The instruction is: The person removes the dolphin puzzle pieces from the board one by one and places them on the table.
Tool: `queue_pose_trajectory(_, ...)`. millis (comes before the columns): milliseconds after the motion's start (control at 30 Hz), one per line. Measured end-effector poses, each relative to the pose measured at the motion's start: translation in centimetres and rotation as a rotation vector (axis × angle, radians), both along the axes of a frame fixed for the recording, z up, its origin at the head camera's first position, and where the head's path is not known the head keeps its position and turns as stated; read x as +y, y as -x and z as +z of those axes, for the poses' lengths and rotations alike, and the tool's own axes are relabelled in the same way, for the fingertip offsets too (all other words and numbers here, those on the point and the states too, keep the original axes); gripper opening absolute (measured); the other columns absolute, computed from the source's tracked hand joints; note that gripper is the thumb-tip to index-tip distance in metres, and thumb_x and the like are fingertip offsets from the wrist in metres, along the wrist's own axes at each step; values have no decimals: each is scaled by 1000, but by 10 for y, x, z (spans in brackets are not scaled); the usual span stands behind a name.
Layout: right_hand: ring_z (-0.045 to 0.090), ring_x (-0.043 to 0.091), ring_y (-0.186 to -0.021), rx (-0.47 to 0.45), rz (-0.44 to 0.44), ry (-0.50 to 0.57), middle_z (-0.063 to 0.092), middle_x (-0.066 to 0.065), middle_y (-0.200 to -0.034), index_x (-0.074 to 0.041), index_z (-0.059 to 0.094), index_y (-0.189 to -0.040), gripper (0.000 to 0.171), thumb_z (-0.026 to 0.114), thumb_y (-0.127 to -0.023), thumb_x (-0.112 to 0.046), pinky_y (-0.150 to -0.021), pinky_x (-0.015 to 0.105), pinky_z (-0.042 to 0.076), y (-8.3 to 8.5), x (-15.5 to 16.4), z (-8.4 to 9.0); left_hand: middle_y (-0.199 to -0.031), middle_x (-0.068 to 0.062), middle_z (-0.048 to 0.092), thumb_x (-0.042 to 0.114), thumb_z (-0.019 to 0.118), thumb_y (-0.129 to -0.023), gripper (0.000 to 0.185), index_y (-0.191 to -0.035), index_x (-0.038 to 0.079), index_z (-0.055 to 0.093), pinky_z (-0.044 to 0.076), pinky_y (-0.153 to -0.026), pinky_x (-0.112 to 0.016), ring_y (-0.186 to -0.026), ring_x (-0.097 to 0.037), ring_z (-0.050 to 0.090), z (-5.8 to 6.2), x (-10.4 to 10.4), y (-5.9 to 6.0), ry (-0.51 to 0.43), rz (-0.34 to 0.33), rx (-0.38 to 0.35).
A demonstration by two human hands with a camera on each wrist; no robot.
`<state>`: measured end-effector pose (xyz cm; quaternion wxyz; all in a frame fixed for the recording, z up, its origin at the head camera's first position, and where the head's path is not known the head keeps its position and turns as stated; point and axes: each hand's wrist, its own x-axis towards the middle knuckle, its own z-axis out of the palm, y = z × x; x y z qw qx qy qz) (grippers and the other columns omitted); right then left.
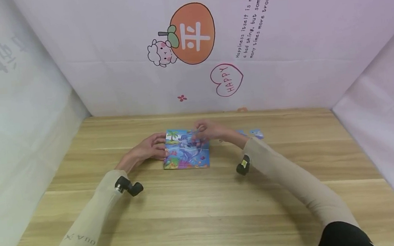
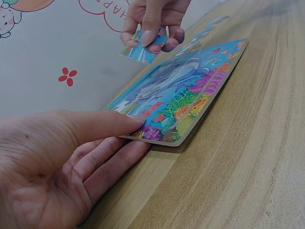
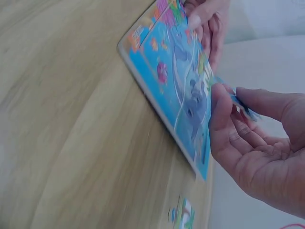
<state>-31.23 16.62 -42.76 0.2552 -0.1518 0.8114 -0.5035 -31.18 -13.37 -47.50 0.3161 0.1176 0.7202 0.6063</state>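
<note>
A colourful dolphin jigsaw board [image 1: 186, 149] lies flat on the wooden table [image 1: 206, 217]. My left hand [image 1: 149, 148] rests at its left edge, thumb [image 2: 109, 125] on the board [image 2: 186, 90] and straight fingers along its side. My right hand [image 1: 207, 132] hovers over the board's far right corner and pinches a small blue puzzle piece [image 2: 141, 50] between thumb and fingers; the piece [image 3: 240, 102] shows above the board [image 3: 178, 81] in the right wrist view too.
Loose puzzle pieces [image 1: 256, 133] lie on the table right of the board, one of them [image 3: 182, 215] near my right wrist. Printed paper walls [image 1: 211, 46] enclose the table at the back and both sides.
</note>
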Motion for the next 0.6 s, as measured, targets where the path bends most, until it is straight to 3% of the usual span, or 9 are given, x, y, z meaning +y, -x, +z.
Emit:
queue_pose_trajectory(267, 73, 21, -79, -17, -63, -3, 75, 14, -98, 2, 60, -118, 24, 71, -98, -4, -74, 37, 67, -9, 27, 5, -161, -24, 34, -6, 72, -94, 90, -165, 5, 19, 65, -92, -31, -128, -30, 57, 2, 2, -1, 9, 1, -5)
queue_pose_trajectory(433, 74, 31, -86, 6, -39, 0, 73, 25, -101, 8, 60, -125, 24, 61, -102, 1, -83, 46, 68, -12, 45, 8, -161, -24, 35, -7, 71, -94, 89, -165, 4, 19, 65, -92, -32, -126, -29, 58, 2, 1, -2, -2, 0, -3)
queue_pose_trajectory(600, 75, 35, -95, -38, -57, 35, 69, 35, -115, 13, 55, -132, 30, 55, -103, 5, -93, 51, 65, -16, 60, 10, -161, -24, 35, -7, 71, -93, 89, -165, 4, 19, 65, -91, -31, -121, -25, 60, 3, 1, -2, -1, 2, -3)
